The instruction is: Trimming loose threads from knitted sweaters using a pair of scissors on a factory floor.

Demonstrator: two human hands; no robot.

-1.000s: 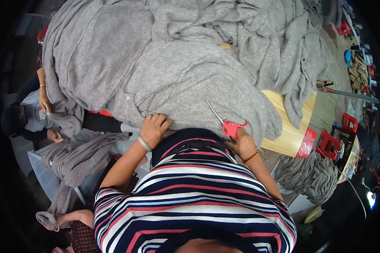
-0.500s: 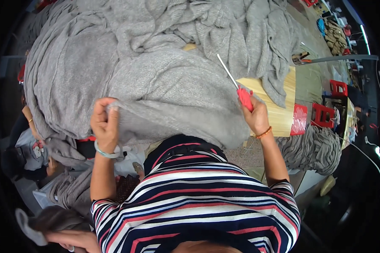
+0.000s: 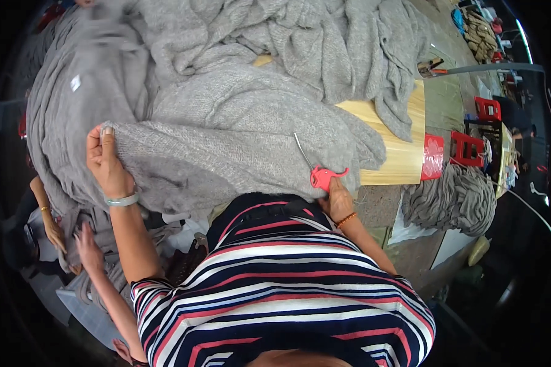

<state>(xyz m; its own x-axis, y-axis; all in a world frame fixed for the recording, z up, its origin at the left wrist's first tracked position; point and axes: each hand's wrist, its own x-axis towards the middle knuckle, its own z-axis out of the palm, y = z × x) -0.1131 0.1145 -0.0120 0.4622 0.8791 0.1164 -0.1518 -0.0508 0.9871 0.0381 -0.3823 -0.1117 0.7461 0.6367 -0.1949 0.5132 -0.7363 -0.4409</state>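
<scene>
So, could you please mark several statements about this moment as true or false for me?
1. The left hand pinches the grey knit fabric. True.
2. The right hand holds red-handled scissors. True.
3. The scissors' metal tip points toward the striped shirt. False: it points away from it.
4. An orange beaded bracelet circles the right wrist. True.
5. The pale bangle is also on the right wrist. False: it is on the left.
6. Fabric covers the wooden tabletop completely. False: part lies bare on the right.
</scene>
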